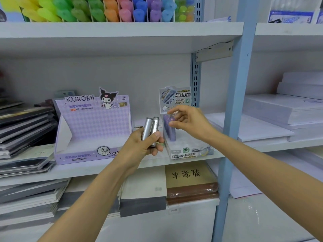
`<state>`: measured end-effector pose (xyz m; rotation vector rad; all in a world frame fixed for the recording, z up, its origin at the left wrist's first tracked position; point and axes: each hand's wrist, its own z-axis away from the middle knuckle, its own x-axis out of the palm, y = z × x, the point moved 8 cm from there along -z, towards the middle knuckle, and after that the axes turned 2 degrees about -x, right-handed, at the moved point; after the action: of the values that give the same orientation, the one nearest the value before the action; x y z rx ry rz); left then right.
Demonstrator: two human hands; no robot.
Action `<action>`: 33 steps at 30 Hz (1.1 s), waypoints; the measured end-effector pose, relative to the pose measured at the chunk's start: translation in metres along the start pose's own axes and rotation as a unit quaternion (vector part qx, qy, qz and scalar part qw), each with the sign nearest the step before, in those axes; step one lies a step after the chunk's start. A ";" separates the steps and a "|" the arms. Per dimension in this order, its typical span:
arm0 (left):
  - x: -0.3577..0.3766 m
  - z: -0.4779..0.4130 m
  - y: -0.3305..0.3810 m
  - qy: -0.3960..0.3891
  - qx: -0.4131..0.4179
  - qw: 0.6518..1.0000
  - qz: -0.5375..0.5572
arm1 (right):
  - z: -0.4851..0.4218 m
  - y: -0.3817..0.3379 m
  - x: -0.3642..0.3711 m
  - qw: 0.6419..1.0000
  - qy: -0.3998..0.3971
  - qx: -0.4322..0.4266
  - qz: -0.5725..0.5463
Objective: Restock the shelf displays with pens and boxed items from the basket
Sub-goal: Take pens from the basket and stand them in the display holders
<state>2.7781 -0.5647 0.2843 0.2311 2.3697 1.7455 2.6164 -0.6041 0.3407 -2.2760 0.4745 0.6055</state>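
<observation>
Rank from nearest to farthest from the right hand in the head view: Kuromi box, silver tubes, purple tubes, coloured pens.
1. purple tubes, at the fingertips of the right hand.
2. silver tubes, just left, in the left hand.
3. Kuromi box, farther left, same shelf.
4. coloured pens, shelf above.

This was a stationery shop: white shelving on slotted uprights carried retail display packs, among them a lilac Kuromi carton marked 2B 0.5mm and a clear case of purple lead tubes. Above stood bright markers in divided trays, with stacked notebooks to the left and white paper reams to the right.
</observation>
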 end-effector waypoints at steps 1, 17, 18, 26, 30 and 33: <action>0.000 0.001 -0.001 0.000 -0.001 1.000 0.003 | 0.001 0.002 0.001 1.000 0.003 0.002 0.001; 0.019 0.006 0.007 -0.026 0.006 1.000 0.008 | 0.009 -0.018 0.011 0.971 -0.097 0.052 -0.210; 0.020 0.008 0.008 -0.024 0.006 1.000 -0.003 | 0.008 -0.018 0.006 0.973 -0.072 0.049 -0.214; 0.010 0.003 -0.003 0.020 -0.064 0.997 -0.023 | -0.006 0.006 -0.060 0.983 0.155 0.044 -0.090; 0.012 -0.004 -0.003 0.030 -0.069 0.996 0.039 | -0.019 0.022 -0.052 0.988 0.146 0.052 -0.004; 0.013 -0.001 0.000 0.021 -0.019 1.000 -0.009 | -0.031 0.036 -0.038 0.989 0.133 0.060 0.013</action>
<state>2.7655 -0.5631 0.2839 0.1672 2.3572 1.8026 2.5757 -0.6446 0.3614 -2.2470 0.6525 0.2774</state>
